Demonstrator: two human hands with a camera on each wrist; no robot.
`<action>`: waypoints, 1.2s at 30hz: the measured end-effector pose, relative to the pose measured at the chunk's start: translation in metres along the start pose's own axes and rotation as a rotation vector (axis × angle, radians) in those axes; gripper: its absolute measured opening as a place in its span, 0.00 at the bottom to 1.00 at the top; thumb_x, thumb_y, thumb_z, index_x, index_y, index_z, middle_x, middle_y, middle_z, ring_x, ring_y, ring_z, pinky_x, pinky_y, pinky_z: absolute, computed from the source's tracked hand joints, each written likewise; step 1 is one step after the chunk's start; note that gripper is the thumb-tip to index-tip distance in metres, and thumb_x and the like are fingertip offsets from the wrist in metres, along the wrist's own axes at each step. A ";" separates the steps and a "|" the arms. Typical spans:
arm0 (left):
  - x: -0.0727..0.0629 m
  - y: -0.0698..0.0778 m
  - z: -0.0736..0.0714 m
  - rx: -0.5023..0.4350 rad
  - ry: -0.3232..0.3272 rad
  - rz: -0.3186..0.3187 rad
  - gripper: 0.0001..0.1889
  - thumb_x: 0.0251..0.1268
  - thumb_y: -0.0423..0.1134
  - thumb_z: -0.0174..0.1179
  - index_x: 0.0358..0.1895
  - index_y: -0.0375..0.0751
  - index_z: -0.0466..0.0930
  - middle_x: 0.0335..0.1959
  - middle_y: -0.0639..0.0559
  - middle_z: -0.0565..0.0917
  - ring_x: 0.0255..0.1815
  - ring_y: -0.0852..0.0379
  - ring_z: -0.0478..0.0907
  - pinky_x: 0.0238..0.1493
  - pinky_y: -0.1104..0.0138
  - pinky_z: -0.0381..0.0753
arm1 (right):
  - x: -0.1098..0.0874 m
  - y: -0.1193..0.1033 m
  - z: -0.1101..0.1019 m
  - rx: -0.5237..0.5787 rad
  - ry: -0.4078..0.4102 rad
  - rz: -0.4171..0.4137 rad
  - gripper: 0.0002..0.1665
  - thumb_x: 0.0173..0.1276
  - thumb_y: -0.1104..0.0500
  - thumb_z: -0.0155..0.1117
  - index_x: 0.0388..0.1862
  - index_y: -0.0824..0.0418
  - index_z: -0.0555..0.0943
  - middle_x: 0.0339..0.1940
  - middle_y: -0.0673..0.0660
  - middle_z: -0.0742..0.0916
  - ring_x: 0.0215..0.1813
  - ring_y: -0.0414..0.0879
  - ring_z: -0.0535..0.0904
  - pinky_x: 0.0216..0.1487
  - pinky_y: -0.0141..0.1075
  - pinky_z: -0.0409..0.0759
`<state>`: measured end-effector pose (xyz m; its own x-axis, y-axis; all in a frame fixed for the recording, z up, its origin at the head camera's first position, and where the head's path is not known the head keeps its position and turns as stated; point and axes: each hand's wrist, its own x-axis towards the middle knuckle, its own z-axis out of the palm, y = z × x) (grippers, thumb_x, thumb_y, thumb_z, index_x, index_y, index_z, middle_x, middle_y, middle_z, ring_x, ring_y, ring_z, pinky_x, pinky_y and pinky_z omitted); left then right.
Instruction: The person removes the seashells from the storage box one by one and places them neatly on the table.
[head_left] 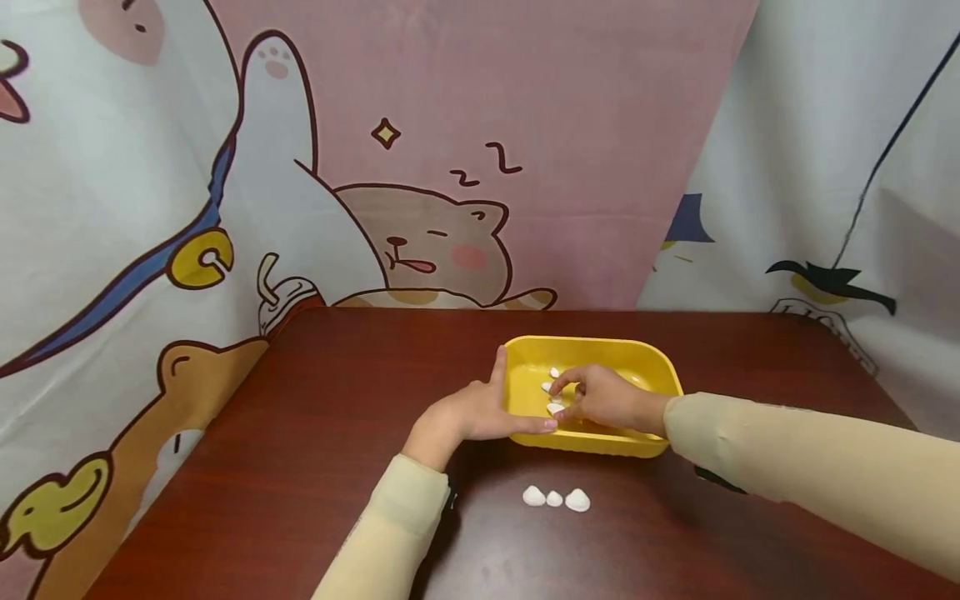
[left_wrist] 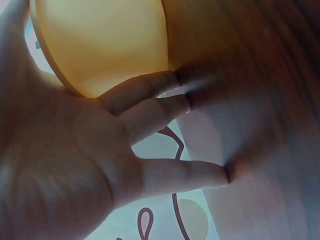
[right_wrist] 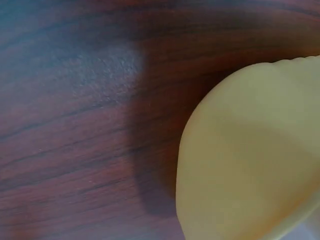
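A yellow plastic basin (head_left: pixel 600 444) stands on the table with several small white seashells (head_left: pixel 554 372) in a line on its floor. My right hand (head_left: pixel 611 397) reaches over its right end, thumb and fingertips curled in around a white seashell (head_left: pixel 555 409) near the front wall. That hand is out of sight in the right wrist view, where the basin's outer wall (right_wrist: pixel 240 150) shows. At the left end, my left hand (head_left: pixel 480 412) rests against the basin, thumb along the front rim and fingers straight, as the left wrist view also shows.
Three white seashells (head_left: pixel 554 498) lie in a row on the dark reddish-brown table (head_left: pixel 337 467), in front of the basin. Behind the table hangs a cloth (head_left: pixel 585 150) printed with cartoon animals.
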<state>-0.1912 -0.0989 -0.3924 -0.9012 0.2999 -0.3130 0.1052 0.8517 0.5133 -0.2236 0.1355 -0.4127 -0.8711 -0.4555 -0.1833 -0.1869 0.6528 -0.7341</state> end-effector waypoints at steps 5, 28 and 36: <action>-0.001 0.002 0.001 -0.008 0.004 0.000 0.76 0.50 0.83 0.65 0.88 0.54 0.21 0.71 0.29 0.78 0.66 0.40 0.83 0.66 0.49 0.81 | 0.000 0.000 0.003 -0.059 -0.003 -0.015 0.14 0.64 0.65 0.78 0.49 0.59 0.89 0.19 0.48 0.72 0.26 0.44 0.69 0.29 0.33 0.66; -0.001 0.004 0.006 -0.017 -0.002 -0.011 0.76 0.51 0.82 0.66 0.88 0.52 0.22 0.75 0.30 0.75 0.72 0.37 0.79 0.70 0.46 0.78 | -0.026 -0.024 -0.055 -0.006 0.015 0.036 0.17 0.72 0.55 0.75 0.52 0.64 0.85 0.38 0.57 0.87 0.33 0.48 0.80 0.39 0.44 0.85; -0.002 0.002 0.003 -0.023 0.004 -0.018 0.76 0.51 0.82 0.66 0.88 0.55 0.22 0.70 0.30 0.79 0.65 0.40 0.82 0.67 0.47 0.79 | -0.041 -0.036 -0.065 0.024 0.060 0.034 0.20 0.69 0.54 0.78 0.55 0.63 0.85 0.45 0.58 0.87 0.35 0.49 0.81 0.38 0.39 0.83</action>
<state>-0.1881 -0.0968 -0.3932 -0.9046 0.2824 -0.3193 0.0787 0.8468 0.5260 -0.2107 0.1701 -0.3356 -0.9028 -0.3954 -0.1692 -0.1463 0.6522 -0.7438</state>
